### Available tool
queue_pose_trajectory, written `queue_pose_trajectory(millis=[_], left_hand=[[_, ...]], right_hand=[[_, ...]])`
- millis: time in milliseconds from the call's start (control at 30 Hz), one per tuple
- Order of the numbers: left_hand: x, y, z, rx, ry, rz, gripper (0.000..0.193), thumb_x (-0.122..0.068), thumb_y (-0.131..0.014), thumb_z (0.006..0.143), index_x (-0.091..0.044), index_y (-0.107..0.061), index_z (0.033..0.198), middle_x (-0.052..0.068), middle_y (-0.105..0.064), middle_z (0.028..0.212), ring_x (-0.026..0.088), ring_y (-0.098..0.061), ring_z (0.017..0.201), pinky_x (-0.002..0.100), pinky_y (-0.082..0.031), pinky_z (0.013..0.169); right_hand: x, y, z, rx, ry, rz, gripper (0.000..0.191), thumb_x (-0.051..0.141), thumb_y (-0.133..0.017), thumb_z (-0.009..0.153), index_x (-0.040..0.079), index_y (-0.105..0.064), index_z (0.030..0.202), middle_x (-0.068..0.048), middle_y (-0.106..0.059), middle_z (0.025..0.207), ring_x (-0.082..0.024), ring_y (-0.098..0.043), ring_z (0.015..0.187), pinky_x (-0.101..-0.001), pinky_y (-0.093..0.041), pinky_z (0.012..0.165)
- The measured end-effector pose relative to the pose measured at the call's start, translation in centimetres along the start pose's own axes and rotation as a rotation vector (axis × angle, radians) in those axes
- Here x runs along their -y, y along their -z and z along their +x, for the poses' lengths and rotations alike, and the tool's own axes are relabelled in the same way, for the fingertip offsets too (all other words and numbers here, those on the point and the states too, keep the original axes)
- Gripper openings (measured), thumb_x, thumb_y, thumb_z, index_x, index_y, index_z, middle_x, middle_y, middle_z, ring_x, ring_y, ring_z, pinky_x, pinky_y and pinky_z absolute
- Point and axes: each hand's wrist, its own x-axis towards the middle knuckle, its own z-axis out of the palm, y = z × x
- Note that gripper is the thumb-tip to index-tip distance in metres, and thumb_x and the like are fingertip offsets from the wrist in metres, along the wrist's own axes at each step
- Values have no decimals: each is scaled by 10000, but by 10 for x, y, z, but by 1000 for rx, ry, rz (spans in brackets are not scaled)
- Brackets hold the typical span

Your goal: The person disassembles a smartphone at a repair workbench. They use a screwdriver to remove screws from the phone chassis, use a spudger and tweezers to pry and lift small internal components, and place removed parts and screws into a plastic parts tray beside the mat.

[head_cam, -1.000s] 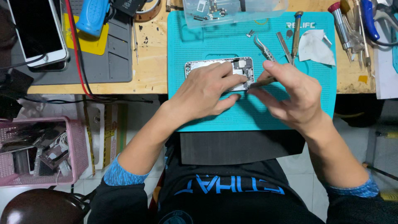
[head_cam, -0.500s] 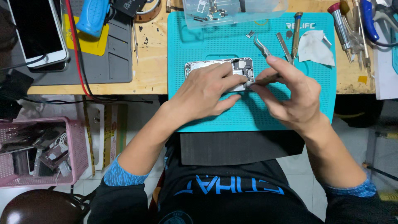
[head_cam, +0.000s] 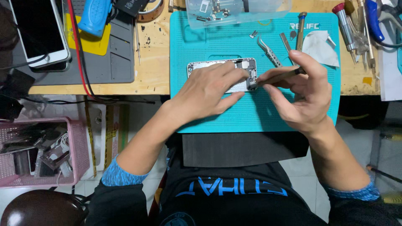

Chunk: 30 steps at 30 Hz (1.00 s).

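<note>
We see the opened phone chassis point(head_cam: 217, 69) lying flat on the teal work mat point(head_cam: 251, 117) in the upper middle of the frame, its long axis running left to right across the picture, with the camera-end cluster of parts pointing toward the right side. Our left hand point(head_cam: 209, 90) lies over the chassis, fingers point(head_cam: 234, 71) spread and pressing it down to the mat. Our right hand point(head_cam: 303, 94) has its fingers pinched together on a slim metal tool point(head_cam: 276, 76), whose tip meets the right end of the chassis. Compared with 1 second ago, very little has shifted: the chassis sits in the same spot, and the tool's tip has stayed at the same right-hand corner, with only a slight change in the grip. We judge from that steadiness that the work is fine and local, at 1 small point. Just beyond the right hand lie curved tweezers point(head_cam: 268, 50), a screwdriver point(head_cam: 300, 29) and a white wipe point(head_cam: 320, 44). A clear parts tray point(head_cam: 238, 10) sits at the top edge, and a white smartphone point(head_cam: 37, 31) rests at the upper left of the wooden surface point(head_cam: 153, 62).
</note>
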Motion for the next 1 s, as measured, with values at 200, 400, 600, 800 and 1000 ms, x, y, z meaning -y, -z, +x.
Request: queue_pose_trajectory(millis=[200, 400, 600, 800, 1000], left_hand=[[2, -10, 6, -32, -153, 145, 213, -106, -665, 943, -70, -631, 1150, 95, -581, 1053, 282, -656, 962, 408, -534, 736], [10, -14, 12, -15, -249, 193, 171, -106, -640, 914, -53, -645, 1077, 71, -600, 1041, 257, -639, 930, 389, -543, 754], [12, -13, 14, 27, -313, 250, 186, -108, -633, 902, -18, -642, 1065, 71, -597, 1015, 251, -629, 937, 384, -551, 771], [11, -11, 14, 26, -354, 248, 211, -105, -625, 887, 18, -631, 1059, 89, -596, 1054, 249, -627, 951, 368, -551, 787], [10, -9, 14, 36, -368, 278, 224, -103, -632, 896, 35, -639, 1072, 94, -585, 1038, 235, -622, 947, 361, -558, 808]], right_hand=[[-3, 1, 0, 32, 40, -135, 772, -181, -724, 954, 61, -285, 1541, -225, -727, 1140, -269, -773, 981, -337, -645, 861], [-7, 0, -6, 2, 59, -192, 744, -154, -784, 932, 30, -348, 1506, -221, -724, 1113, -276, -771, 983, -340, -645, 832], [-8, -5, -11, -61, 76, -142, 733, -185, -773, 958, 46, -352, 1512, -216, -689, 1102, -271, -758, 1029, -357, -667, 887], [-5, -2, -4, -1, 156, -184, 713, -192, -773, 911, 20, -387, 1471, -226, -707, 1104, -293, -758, 1005, -338, -654, 827], [1, -2, 1, 42, 189, -298, 679, -180, -760, 892, 27, -424, 1444, -200, -733, 1059, -290, -773, 981, -328, -627, 784]])
